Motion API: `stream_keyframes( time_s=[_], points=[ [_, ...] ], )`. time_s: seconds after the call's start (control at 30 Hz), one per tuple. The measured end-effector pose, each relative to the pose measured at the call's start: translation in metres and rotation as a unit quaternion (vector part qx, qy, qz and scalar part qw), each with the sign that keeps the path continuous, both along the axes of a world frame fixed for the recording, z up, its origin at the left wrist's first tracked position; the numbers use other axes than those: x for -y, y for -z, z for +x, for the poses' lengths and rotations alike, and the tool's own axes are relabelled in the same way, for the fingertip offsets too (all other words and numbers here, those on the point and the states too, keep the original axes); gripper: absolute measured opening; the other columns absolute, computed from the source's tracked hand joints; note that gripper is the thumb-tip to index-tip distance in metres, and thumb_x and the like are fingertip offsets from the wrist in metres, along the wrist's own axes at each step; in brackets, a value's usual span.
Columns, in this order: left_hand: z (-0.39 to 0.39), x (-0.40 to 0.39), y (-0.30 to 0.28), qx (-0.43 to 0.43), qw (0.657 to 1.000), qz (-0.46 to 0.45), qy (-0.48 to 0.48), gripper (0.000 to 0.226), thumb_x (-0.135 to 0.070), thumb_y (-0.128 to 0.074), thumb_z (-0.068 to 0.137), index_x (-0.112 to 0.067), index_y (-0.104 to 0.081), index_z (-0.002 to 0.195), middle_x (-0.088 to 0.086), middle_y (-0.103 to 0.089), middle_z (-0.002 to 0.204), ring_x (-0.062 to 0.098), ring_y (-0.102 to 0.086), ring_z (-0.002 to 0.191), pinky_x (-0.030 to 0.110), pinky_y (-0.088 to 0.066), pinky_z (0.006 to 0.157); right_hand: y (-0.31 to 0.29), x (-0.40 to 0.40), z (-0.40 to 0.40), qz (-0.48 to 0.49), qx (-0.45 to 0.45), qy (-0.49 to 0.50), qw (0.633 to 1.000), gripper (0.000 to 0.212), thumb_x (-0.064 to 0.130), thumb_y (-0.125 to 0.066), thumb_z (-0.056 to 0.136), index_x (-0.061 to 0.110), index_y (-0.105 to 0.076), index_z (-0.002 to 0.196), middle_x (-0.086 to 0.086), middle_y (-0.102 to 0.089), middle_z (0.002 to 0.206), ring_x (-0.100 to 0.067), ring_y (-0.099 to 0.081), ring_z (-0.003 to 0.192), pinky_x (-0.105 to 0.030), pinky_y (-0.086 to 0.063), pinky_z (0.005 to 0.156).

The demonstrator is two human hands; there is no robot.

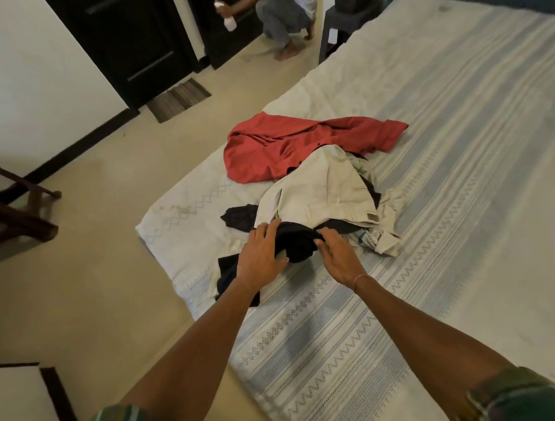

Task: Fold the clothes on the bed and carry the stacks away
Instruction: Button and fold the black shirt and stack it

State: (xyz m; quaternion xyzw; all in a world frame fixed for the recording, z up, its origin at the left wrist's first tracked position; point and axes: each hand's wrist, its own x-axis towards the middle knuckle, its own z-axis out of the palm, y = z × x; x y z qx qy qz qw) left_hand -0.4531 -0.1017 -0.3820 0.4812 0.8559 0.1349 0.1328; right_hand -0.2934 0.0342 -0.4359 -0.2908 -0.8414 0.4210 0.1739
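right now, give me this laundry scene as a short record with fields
setting: bed with a striped pale cover
pile: unfolded clothes near the bed's corner
red garment: spread out, far side of pile
beige garment: crumpled, lying over dark items
black garment: nearest, between both hands
left hand: on the black garment, fingers spread
right hand: fingers curled at its edge
folded stacks: none visible
background: another person crouching by a dark wardrobe

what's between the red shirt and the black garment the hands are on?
In the head view, the beige trousers lie between the red shirt and the black garment, overlapping both; both hands rest on the black one.
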Motion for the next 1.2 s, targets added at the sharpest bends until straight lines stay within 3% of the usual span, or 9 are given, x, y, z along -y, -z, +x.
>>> stream_keyframes(
  time_s=[0.13, 0.27, 0.47, 0.57, 0.7, 0.87, 0.97, 1.07, 1.2],
  points=[
    [0.004, -0.015, -0.045, -0.009, 0.999, 0.020, 0.028, 0.090, -0.035, -0.074, 0.085, -0.024, -0.022, 0.157, 0.008, -0.037, 0.154, 0.033, -0.038, 0.135, 0.051, -0.048, 0.100, -0.064, -0.005, -0.010, 0.022, -0.056, 0.019, 0.998, 0.030, 0.030, -0.043, 0.105, 0.009, -0.060, 0.118, -0.005, -0.063, 0.106, -0.019, -0.059, 0.095, -0.029, -0.047, 0.083],
    [0.003, -0.031, -0.093, 0.042, 0.995, 0.080, 0.046, 0.075, -0.029, -0.073, 0.086, -0.020, -0.036, 0.150, 0.006, -0.050, 0.144, 0.031, -0.047, 0.128, 0.049, -0.047, 0.101, -0.139, -0.008, -0.017, 0.033, -0.112, 0.043, 0.992, 0.017, 0.014, -0.049, 0.105, 0.006, -0.061, 0.115, 0.001, -0.065, 0.098, -0.009, -0.060, 0.088, -0.010, -0.044, 0.078],
    [-0.001, -0.049, -0.180, 0.115, 0.971, 0.207, 0.021, 0.041, -0.012, -0.076, 0.075, -0.012, -0.049, 0.105, 0.008, -0.056, 0.102, 0.028, -0.057, 0.094, 0.036, -0.047, 0.074, -0.241, -0.008, -0.020, 0.060, -0.160, 0.062, 0.983, 0.016, 0.020, -0.053, 0.105, 0.008, -0.062, 0.110, -0.004, -0.070, 0.097, -0.017, -0.065, 0.089, -0.031, -0.053, 0.080],
    [0.002, -0.051, -0.229, 0.123, 0.955, 0.268, 0.018, 0.037, -0.008, -0.074, 0.074, -0.007, -0.049, 0.102, 0.011, -0.058, 0.098, 0.028, -0.057, 0.090, 0.039, -0.049, 0.073, -0.294, -0.007, -0.011, 0.094, -0.149, 0.069, 0.982, 0.018, 0.032, -0.052, 0.105, 0.015, -0.058, 0.107, 0.001, -0.068, 0.090, -0.012, -0.065, 0.083, -0.036, -0.054, 0.077],
    [0.019, -0.050, -0.286, 0.132, 0.943, 0.307, 0.015, 0.035, 0.001, -0.064, 0.080, -0.013, -0.038, 0.100, 0.009, -0.058, 0.088, 0.021, -0.055, 0.078, 0.023, -0.038, 0.059, -0.343, -0.006, 0.015, 0.105, -0.105, 0.079, 0.986, 0.033, 0.049, -0.053, 0.101, 0.016, -0.052, 0.105, 0.002, -0.065, 0.088, -0.011, -0.063, 0.081, -0.037, -0.054, 0.076],
    [0.046, -0.056, -0.322, 0.098, 0.932, 0.345, 0.062, 0.041, 0.007, -0.062, 0.072, -0.009, -0.055, 0.109, 0.011, -0.069, 0.091, 0.030, -0.064, 0.085, 0.034, -0.049, 0.069, -0.351, -0.002, 0.068, 0.090, 0.047, 0.040, 0.994, 0.066, 0.059, -0.084, 0.071, 0.025, -0.060, 0.123, 0.007, -0.066, 0.112, -0.014, -0.063, 0.103, -0.029, -0.051, 0.088],
    [0.067, -0.057, -0.341, 0.099, 0.913, 0.387, 0.084, 0.021, -0.006, -0.062, 0.068, -0.004, -0.063, 0.089, 0.007, -0.064, 0.076, 0.028, -0.060, 0.073, 0.032, -0.042, 0.063, -0.335, -0.003, 0.112, 0.063, 0.140, 0.039, 0.987, 0.057, 0.049, -0.083, 0.079, 0.019, -0.060, 0.122, -0.001, -0.065, 0.110, -0.025, -0.064, 0.111, -0.032, -0.052, 0.088],
    [0.086, -0.056, -0.362, 0.123, 0.910, 0.389, 0.074, 0.017, -0.022, -0.052, 0.061, -0.010, -0.059, 0.070, 0.006, -0.061, 0.066, 0.026, -0.057, 0.065, 0.030, -0.039, 0.057, -0.329, 0.011, 0.160, -0.068, 0.050, 0.059, 0.995, 0.039, 0.039, -0.070, 0.094, 0.027, -0.058, 0.128, 0.000, -0.067, 0.122, -0.022, -0.064, 0.119, -0.029, -0.056, 0.093],
    [0.111, -0.062, -0.385, 0.119, 0.937, 0.324, 0.061, 0.011, -0.028, -0.051, 0.060, -0.020, -0.048, 0.053, -0.002, -0.050, 0.053, 0.020, -0.051, 0.055, 0.025, -0.030, 0.048, -0.346, 0.034, 0.204, -0.128, -0.060, 0.128, 0.982, 0.029, 0.043, -0.057, 0.100, 0.035, -0.058, 0.128, -0.005, -0.067, 0.126, -0.026, -0.065, 0.116, -0.042, -0.058, 0.094]
  ],
)
